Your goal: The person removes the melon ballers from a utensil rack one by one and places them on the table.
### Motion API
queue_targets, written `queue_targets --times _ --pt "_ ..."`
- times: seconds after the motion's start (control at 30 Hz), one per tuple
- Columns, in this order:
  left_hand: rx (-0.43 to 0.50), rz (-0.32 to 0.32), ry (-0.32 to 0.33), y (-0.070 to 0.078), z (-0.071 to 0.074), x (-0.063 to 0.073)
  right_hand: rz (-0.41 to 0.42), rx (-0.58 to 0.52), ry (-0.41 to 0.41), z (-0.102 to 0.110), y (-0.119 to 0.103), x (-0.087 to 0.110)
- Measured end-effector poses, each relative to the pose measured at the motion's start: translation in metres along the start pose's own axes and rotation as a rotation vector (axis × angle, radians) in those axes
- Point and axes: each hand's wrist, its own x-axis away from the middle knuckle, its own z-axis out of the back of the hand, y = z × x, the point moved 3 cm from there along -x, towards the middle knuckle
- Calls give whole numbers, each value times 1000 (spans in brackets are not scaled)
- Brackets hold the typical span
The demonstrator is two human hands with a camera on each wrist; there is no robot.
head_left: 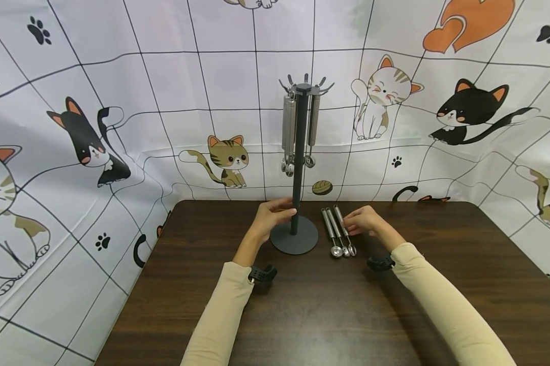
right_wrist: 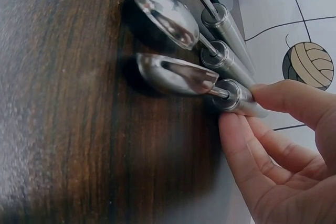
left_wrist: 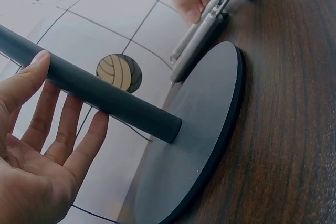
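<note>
Upright on the brown table stands a dark grey stand with a post [head_left: 299, 152] and a round base [head_left: 284, 241]. My left hand [head_left: 269, 219] grips the lower post, thumb on one side and fingers [left_wrist: 65, 129] on the other. Three steel scoops lie side by side right of the base: a left scoop [head_left: 328, 223], a middle scoop [head_left: 336, 226] and a right scoop [head_left: 341, 221]. My right hand [head_left: 366, 219] pinches the right scoop's handle between thumb and fingers. Its hollow bowl [right_wrist: 173, 77] rests at the table surface.
Several steel utensils [head_left: 288, 127] hang from hooks [head_left: 323, 81] at the top of the stand. A white cloth [head_left: 220, 81] printed with cats and lines hangs behind the table [head_left: 302, 310]. Each wrist wears a black band [head_left: 262, 273].
</note>
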Motion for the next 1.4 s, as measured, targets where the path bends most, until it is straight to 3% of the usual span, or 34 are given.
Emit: queue_targets --times 0.2,0.53,1.4 --pt "-19 -14 -6 4 0 -1 12 11 15 0 -6 0" --pt "-75 -1 -42 2 -5 7 -15 25 20 -7 4 3" --pt "-40 -32 -19 4 -4 2 -16 27 7 -3 -1 5"
